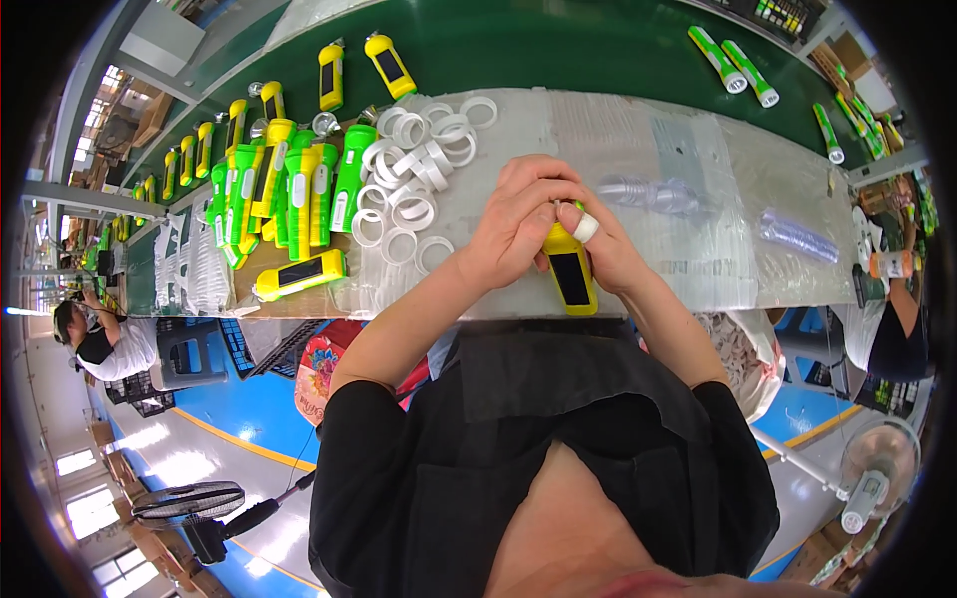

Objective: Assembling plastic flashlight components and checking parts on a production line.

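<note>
Near the front edge of the table, both my hands close around the upper end of a yellow flashlight (571, 277) with a dark panel on its side. My left hand (515, 221) curls over its top, hiding that end. My right hand (610, 251) grips it from the right side. A white band (586, 227) shows at my right hand's fingers; I cannot tell whether it is finger tape or a loose ring. To the left of my hands lies a heap of white rings (411, 164). Beyond them is a pile of green and yellow flashlights (289, 189).
A single yellow flashlight (302, 274) lies by the front edge. Clear round lenses (653, 194) lie stacked right of my hands, with another stack (797, 236) farther right. More flashlights rest on the green belt (558, 50) behind. Co-workers sit at both sides; fans stand below.
</note>
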### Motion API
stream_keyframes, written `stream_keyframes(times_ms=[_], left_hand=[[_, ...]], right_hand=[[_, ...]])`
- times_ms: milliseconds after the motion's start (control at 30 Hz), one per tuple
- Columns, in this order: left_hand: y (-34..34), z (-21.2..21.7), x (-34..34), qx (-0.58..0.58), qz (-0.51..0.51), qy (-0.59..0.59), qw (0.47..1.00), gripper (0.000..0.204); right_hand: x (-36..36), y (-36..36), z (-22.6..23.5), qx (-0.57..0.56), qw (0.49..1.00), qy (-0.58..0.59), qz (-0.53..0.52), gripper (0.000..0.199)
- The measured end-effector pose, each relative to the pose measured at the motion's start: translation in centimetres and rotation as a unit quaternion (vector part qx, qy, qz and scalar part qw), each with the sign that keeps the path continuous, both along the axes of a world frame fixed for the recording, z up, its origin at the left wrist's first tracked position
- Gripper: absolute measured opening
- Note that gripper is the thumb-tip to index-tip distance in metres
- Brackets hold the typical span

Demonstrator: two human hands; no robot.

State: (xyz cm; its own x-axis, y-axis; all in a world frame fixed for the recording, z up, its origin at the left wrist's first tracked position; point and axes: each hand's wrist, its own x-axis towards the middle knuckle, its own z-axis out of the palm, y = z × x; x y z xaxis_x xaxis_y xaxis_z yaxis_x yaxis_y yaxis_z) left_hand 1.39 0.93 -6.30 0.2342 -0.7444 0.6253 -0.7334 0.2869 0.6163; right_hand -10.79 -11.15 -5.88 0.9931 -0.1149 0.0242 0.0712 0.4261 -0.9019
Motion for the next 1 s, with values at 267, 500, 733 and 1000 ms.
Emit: stream_keyframes(times_ms=[267,500,733,1000], left_hand=[[-4.2,0.4,10.7,0.218,0.271,-0.175,0.921,0.047],[-3.5,0.4,13.4,0.225,0.202,-0.026,0.953,0.055],[-0.5,4.9,3.9,-0.051,-0.007,0.213,0.976,0.018],[0.1,4.3,2.3,0.000,0.110,-0.007,0.994,0.027]], right_hand=[[4.8,-2.1,-0.4,-0.094,0.982,-0.127,-0.101,0.028],[4.9,-1.9,-0.6,-0.086,0.979,-0.151,-0.103,0.026],[5.0,-2.2,-0.8,-0.078,0.982,-0.136,-0.103,0.027],[4.3,-2.5,-0.7,-0.137,0.971,-0.159,-0.113,0.039]])
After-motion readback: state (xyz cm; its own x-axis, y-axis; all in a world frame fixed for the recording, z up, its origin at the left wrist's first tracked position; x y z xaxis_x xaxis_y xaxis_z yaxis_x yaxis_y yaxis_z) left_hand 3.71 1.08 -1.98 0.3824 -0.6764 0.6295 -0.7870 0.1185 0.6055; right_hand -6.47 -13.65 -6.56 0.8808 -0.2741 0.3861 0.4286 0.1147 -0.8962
